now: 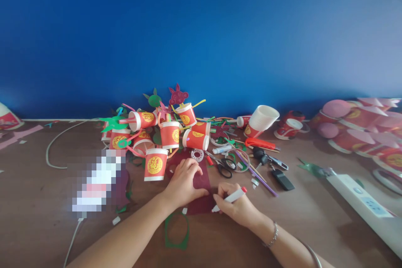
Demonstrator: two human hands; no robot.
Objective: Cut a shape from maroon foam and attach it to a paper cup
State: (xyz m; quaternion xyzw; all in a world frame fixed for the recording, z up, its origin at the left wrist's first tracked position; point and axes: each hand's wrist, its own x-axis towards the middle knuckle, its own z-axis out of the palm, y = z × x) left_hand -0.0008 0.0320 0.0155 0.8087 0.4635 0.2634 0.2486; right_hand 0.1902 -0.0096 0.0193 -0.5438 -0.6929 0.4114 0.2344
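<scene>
A dark red sheet [201, 180] lies on the brown table in front of me. My left hand [186, 179] rests on its left part, fingers bent and thumb stretched out over the sheet, holding nothing. At the sheet's right edge my right hand [237, 205] is closed round a white marker [234, 196] with a red end. The marker's tip points down and left, near the sheet. A red paper cup [155, 165] with a yellow print stands just beyond my left hand.
Behind are more cups and paper animals [178, 94]. Scissors [226, 167], keys [262, 157] and a stack of cups [262, 119] lie to the right, with a power strip [361, 201] farther right. A green paper frame [176, 246] lies nearest me.
</scene>
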